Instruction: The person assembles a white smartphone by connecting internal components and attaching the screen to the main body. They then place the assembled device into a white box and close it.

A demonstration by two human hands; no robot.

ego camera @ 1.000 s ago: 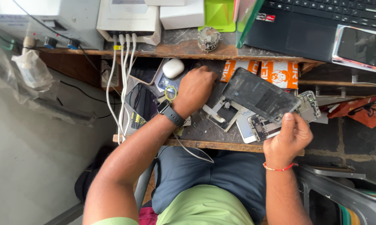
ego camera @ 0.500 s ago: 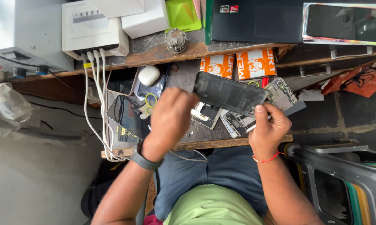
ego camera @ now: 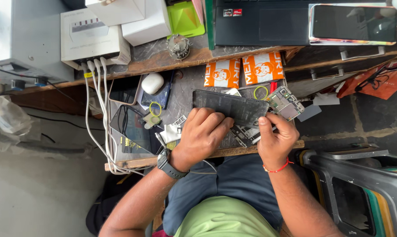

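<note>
The person sits at a cluttered workbench [ego camera: 198, 57], both hands on a dark phone screen panel [ego camera: 230, 106] that lies tilted near the front edge of the bench's lower shelf. The left hand [ego camera: 203, 136], with a dark watch [ego camera: 168, 163] on its wrist, is curled over the panel's near-left corner, fingers bent and pressing down on it. The right hand [ego camera: 275, 138], with a red thread bracelet [ego camera: 277, 168] at the wrist, pinches the panel's right end, thumb up against its edge; whether it also holds a small tool I cannot tell.

Just beside the panel's right end lies a bare circuit board [ego camera: 285, 102]. Behind it, against the back of the shelf, stand two orange packets [ego camera: 244, 71]. To the left sit a white earbud case [ego camera: 152, 83], another dark phone [ego camera: 130, 129], and a bundle of white cables [ego camera: 97, 105] running down from a white box [ego camera: 93, 37]. On the upper level rest a black laptop [ego camera: 260, 22], a phone [ego camera: 353, 24] lying on it, and a green pad [ego camera: 185, 19].
</note>
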